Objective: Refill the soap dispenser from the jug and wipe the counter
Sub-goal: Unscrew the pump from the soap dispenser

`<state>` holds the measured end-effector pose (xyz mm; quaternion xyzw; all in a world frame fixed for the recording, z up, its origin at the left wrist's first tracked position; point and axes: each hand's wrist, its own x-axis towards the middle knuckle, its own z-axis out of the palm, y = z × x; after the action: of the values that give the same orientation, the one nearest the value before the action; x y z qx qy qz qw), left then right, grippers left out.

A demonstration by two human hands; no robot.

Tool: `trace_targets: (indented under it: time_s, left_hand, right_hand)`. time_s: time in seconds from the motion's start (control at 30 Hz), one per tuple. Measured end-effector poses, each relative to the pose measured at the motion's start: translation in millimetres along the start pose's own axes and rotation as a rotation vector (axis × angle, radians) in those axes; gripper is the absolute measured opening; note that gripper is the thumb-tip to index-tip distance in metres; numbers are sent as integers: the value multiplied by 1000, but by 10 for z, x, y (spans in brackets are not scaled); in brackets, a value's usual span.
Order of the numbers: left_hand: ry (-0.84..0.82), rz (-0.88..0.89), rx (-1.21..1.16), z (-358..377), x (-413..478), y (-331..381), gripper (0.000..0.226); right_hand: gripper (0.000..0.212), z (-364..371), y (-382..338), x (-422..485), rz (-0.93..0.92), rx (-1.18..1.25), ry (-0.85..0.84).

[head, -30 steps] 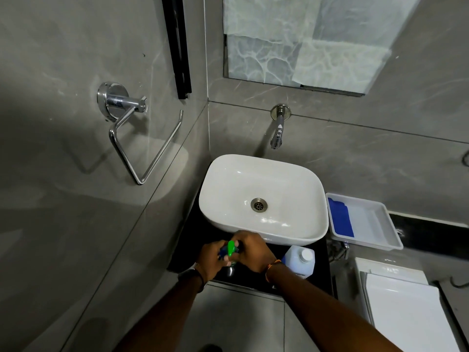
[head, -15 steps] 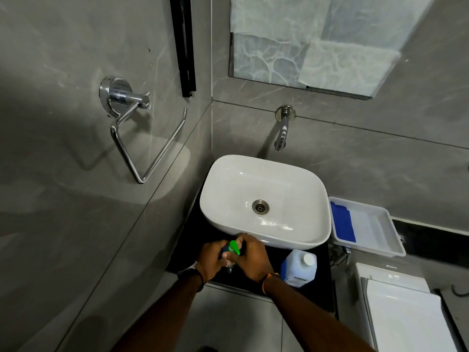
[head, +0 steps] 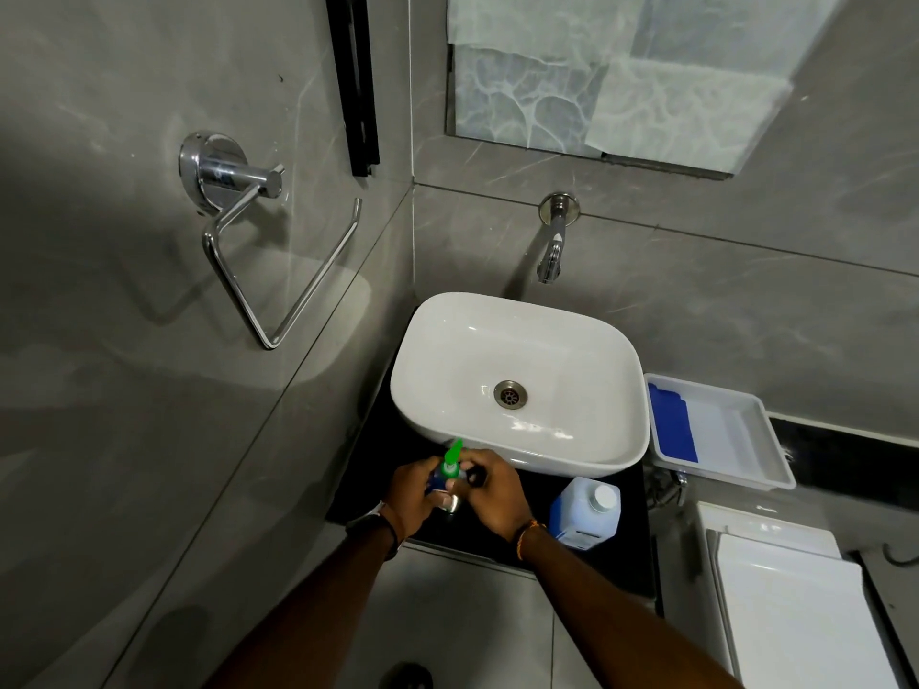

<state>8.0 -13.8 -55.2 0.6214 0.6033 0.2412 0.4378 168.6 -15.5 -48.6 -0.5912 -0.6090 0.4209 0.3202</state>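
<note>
Two hands meet over one soap dispenser (head: 450,463) at the front strip of the black table (head: 634,554), just before the white basin (head: 415,370). The left hand (head: 415,489) grips the dispenser's blue body with curled fingers. The right hand (head: 492,494) has its fingers clenched round the neck under the green pump, whose spout points up and away. One jug (head: 584,514), pale blue with a white cap on, stands upright right of the hands, apart from them and near the table's front edge; its label is too small to read. One white tray (head: 776,455) sits beyond the basin's right side and holds one blue cloth (head: 671,425). One tap (head: 552,241) juts from the wall above the basin. Bare table shows as a narrow band right of the jug and a dark strip left of the basin.
</note>
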Motion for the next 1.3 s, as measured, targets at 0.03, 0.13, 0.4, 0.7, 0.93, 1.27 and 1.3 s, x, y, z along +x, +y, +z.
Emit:
trace_targets:
  time_s: [0.03, 0.13, 0.4, 0.7, 0.93, 1.27, 1.3]
  left_hand:
    - [-8, 6, 6, -8, 1, -1, 44]
    - [-25, 27, 25, -8, -12, 6, 43]
    - [-21, -29, -90, -5, -12, 64, 55]
    - [-80, -9, -73, -25, -15, 46, 52]
    - [-27, -52, -34, 10, 13, 33, 42]
    - [-97, -28, 69, -46, 58, 41, 38]
    - [-98, -25, 98, -51, 64, 33, 35]
  right_hand:
    - [41, -4, -3, -4, 5, -2, -19]
    - [44, -19, 4, -7, 57, 36, -29]
    - [32, -57, -25, 47, -12, -12, -4]
    - [25, -67, -39, 39, -3, -51, 66]
    - [33, -68, -72, 75, -60, -145, 8]
    - [38, -95, -76, 94, -99, -176, -53]
    - [38, -94, -60, 92, -73, -155, -54]
